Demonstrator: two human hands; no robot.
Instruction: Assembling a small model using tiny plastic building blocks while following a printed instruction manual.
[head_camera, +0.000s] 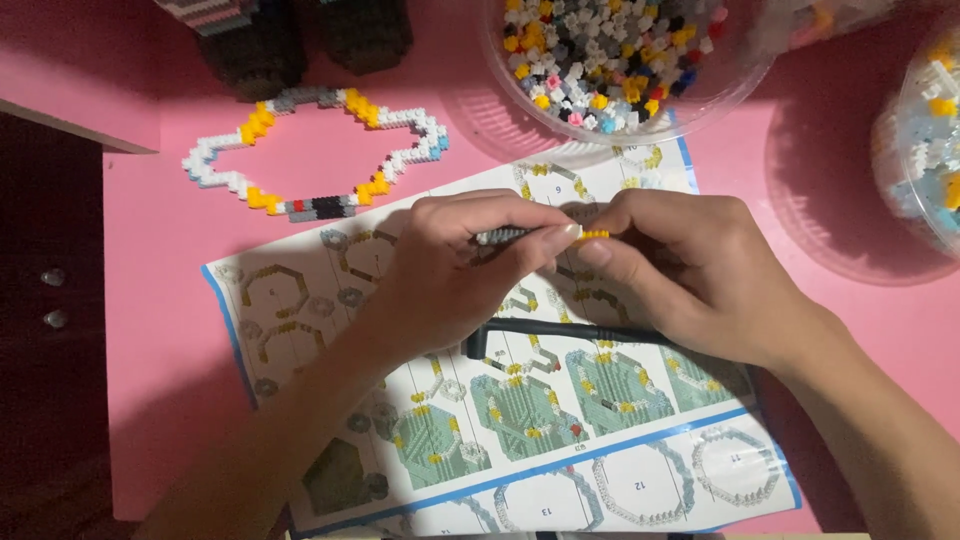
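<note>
Together, brick strip (545, 235) pinched between fingers (520, 222)

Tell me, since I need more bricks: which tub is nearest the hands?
The top-centre tub, just above the hands; the other tub sits cut off at the right edge.

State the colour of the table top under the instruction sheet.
Pink table top, clearest in the head view.

A home hobby corner: a pink worktop (170, 300) carries a building-brick instruction sheet (520, 430), with clear tubs of tiny bricks (610, 60) just above it.
</note>
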